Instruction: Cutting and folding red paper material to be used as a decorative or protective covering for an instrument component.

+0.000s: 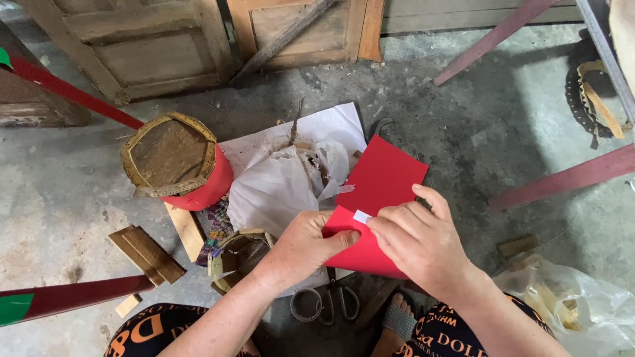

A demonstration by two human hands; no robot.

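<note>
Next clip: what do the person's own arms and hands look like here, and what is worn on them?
Both forearms are bare, with no sleeves in view. The left hand and right hand wear no gloves; no rings, watch or bracelet can be seen. Fingernails look short and unpainted.

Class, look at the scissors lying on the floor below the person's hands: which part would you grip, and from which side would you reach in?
Grip the scissors by the two ring handles, which lie exposed toward the person's knees. Probably best to come from the near side, from above: the blades point away and run under the red paper sheet that the left hand and right hand hold.
</note>
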